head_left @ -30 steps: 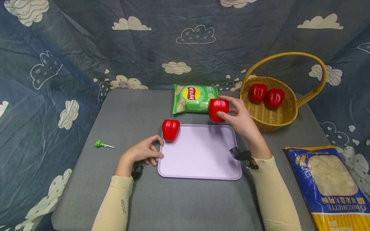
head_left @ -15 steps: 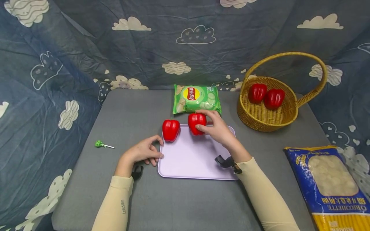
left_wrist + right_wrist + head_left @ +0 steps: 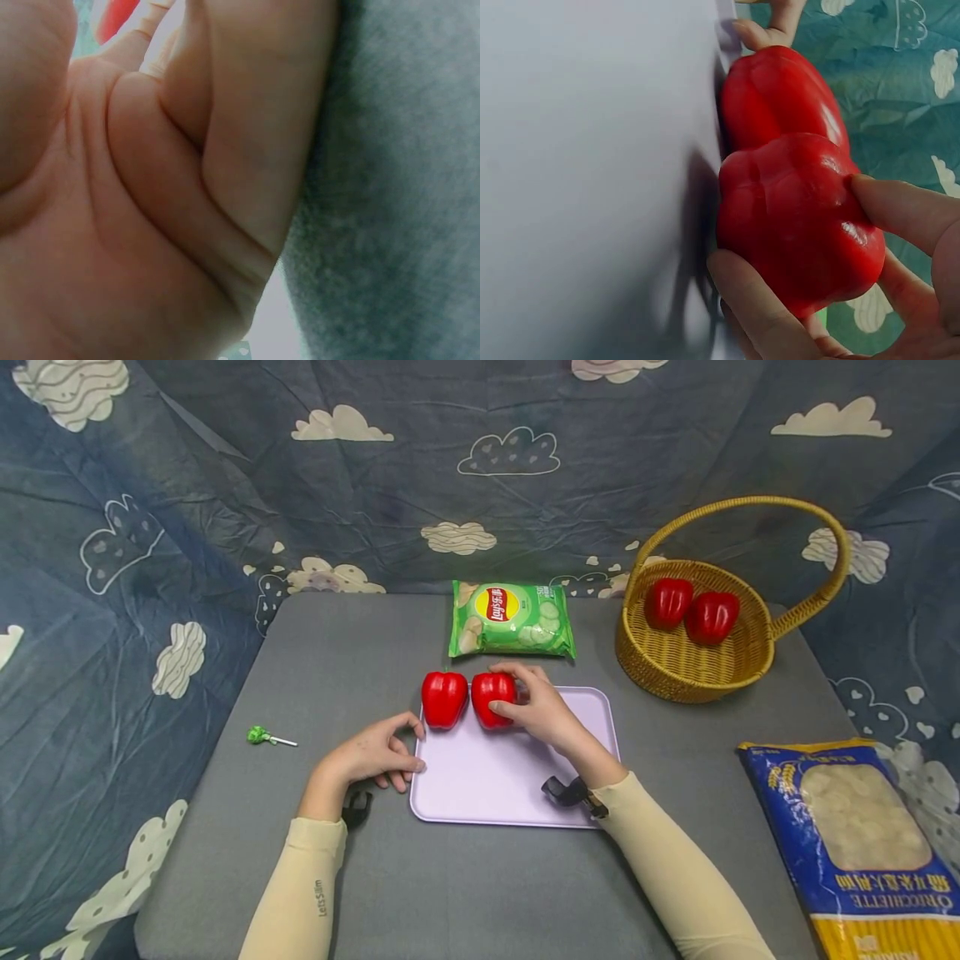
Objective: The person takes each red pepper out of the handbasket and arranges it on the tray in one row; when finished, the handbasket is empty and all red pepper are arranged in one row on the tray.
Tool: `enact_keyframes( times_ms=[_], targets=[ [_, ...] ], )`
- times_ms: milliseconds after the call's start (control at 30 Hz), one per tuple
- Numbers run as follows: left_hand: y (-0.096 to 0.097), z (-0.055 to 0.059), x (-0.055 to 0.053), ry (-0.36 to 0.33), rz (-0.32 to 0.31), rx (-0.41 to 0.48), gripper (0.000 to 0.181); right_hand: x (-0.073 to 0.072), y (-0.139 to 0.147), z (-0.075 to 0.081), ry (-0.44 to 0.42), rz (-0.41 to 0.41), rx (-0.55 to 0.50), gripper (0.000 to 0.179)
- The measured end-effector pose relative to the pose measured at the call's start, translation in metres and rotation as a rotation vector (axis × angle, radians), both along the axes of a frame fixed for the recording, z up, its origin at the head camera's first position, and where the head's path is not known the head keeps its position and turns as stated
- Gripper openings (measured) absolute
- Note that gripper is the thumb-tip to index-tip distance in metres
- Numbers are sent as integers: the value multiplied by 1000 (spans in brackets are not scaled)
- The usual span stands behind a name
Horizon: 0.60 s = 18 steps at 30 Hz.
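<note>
one red pepper (image 3: 483, 695) is in the right hand (image 3: 542, 712), thumb on the near side and index finger on the far side, so the fingers are spread only as wide as the pepper they're gripping. take the lilac tray (image 3: 480, 781) as a clock, 12 at the far edge, and that pepper is around 11. can't tell if its underside touches the tray. just beside it, at 10 o'clock, a second pepper (image 3: 444, 700) stands at the corner; in the right wrist view the two overlap, so can't say whether they actually touch.

left hand (image 3: 369, 753) is at 9 o'clock, thumb and index finger at the rim with a fair gap between them, other fingers loosely bent, nothing gripped that i can see. its wrist cam is mostly palm.

rest of the gray table (image 3: 315, 668): green lay's chip bag (image 3: 517, 618) lying past the tray at 12. wicker basket (image 3: 652, 675) over at 2, handle up, with a third pepper (image 3: 669, 602) and a fourth pepper (image 3: 714, 617) inside, side by side. blue and yellow orecchiette bag (image 3: 858, 827) well apart from the tray, a bit past 3. green-wrapped lollipop (image 3: 257, 735) out at 9, stick pointing to about 3. dark cloth (image 3: 408, 485) with pale clouds behind everything.
</note>
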<state>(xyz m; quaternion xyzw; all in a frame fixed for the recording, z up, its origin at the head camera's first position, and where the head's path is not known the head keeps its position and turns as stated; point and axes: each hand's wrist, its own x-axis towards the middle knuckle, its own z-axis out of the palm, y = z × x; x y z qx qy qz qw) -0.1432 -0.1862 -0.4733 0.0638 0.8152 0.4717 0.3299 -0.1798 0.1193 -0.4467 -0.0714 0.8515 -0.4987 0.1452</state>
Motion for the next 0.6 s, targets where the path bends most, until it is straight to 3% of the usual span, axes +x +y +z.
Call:
enact_keyframes(
  times_ms=[600],
  targets=[
    [1, -1, 1, -5, 17, -9, 43, 3, -9, -7, 21, -23, 11, 58]
  ],
)
